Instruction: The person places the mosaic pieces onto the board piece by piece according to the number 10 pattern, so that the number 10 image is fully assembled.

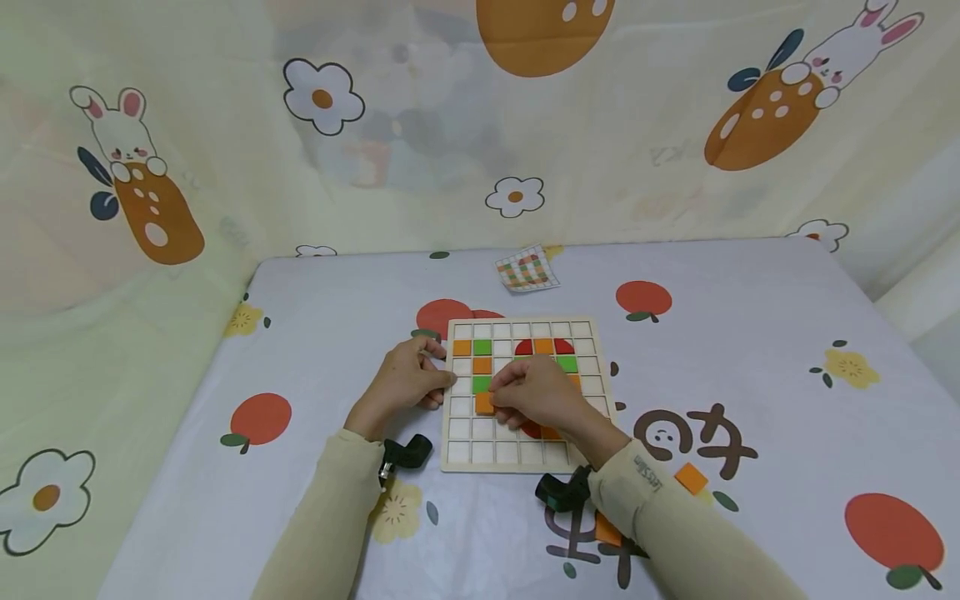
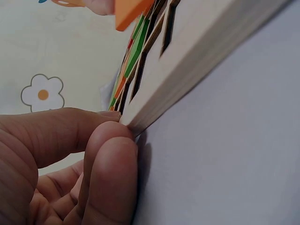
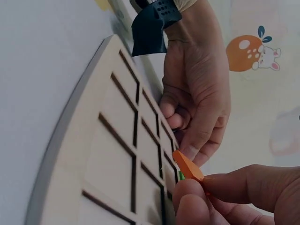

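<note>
On the table lies a square wooden grid board (image 1: 471,467) with several orange, green and red tiles in its cells. My left hand (image 1: 401,379) is at the board's left edge, thumb and fingertips on the rim, as the left wrist view shows up close. The right hand (image 1: 543,392) reaches over the board and pinches an orange square tile (image 3: 188,166) between thumb and fingers. That tile is tilted over the board, just below a green square tile (image 1: 481,384) in the left part of the grid. The right hand covers part of the pattern.
Behind the board lies a small card (image 1: 527,271) printed with a coloured grid. A loose orange tile (image 1: 691,478) lies right of the board, and another orange tile (image 1: 607,529) is partly under the right sleeve. A patterned cloth (image 1: 420,208) hangs behind the table.
</note>
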`<state>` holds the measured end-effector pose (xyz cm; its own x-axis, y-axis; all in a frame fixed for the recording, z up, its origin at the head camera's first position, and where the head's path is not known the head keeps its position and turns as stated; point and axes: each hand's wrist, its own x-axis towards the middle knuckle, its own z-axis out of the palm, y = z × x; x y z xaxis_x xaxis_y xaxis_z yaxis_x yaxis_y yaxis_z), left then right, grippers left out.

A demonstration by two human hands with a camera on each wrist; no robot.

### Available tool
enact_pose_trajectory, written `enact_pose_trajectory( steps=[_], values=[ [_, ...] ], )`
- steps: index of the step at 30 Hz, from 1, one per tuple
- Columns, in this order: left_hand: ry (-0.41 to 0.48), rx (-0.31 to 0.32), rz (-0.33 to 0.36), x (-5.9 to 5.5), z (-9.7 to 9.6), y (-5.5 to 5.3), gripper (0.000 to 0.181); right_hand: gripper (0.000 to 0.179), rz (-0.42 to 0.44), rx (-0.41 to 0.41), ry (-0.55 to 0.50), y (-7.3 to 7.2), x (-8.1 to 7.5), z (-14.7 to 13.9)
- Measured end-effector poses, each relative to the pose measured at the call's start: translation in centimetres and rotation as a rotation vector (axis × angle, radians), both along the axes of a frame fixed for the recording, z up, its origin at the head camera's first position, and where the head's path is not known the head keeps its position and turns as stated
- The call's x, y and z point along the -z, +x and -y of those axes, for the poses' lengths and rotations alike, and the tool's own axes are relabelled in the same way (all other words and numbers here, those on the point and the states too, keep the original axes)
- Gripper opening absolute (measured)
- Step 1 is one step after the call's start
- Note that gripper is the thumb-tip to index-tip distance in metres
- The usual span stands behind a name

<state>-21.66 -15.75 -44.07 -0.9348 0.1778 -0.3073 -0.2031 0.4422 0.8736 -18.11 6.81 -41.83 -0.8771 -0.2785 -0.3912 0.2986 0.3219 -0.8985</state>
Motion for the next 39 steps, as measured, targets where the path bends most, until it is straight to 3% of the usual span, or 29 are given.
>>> enact_pose_trajectory(
  steps=[14,22,26,30,39],
  values=[
    [0.002,0.0,-0.005,0.0,-0.1,0.0,0.037,0.004,-0.052,-0.003,0.057,0.0,0.4,0.5],
    [-0.006,-0.01,-0.002,0.0,-0.1,0.0,0.038,0.01,-0.064,-0.016,-0.023,0.3,0.6,-0.4],
    [-0.009,-0.011,0.002,0.2,-0.2,0.0,0.038,0.016,-0.087,-0.014,-0.013,0.8,0.4,-2.2],
    [-0.007,-0.005,0.001,0.3,-0.4,0.1,0.038,0.019,-0.114,0.029,0.071,1.8,-0.2,-5.0],
    [0.018,-0.012,0.012,-0.1,-0.3,0.2,0.038,0.024,-0.117,0.135,0.241,5.3,-0.6,-12.2]
  ],
)
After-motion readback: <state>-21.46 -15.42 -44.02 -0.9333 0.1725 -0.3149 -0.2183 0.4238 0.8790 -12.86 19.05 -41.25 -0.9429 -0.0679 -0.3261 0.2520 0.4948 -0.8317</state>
